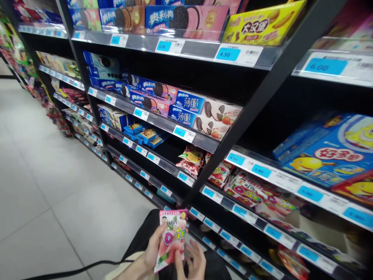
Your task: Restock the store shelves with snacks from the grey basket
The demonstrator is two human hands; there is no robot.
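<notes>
A pink candy bag (171, 239) with a white top part and colourful lettering is held upright, slightly tilted, low in the middle of the head view. My left hand (154, 247) grips its left edge, thumb on the front. Beside the bag's lower right is my right hand (192, 260), its fingers partly spread and one fingertip on the bag's front. Similar pink bags (244, 188) lie on a shelf to the right. Two small candy bags (190, 159) rest on the shelf just above my hands.
Dark shelving with price-tag rails (180, 134) runs from front right to back left. It carries cookie boxes (186, 23), a yellow box (262, 25) and blue boxes (335, 151). Grey floor tiles (58, 167) lie at left. A black cable (84, 268) crosses bottom left.
</notes>
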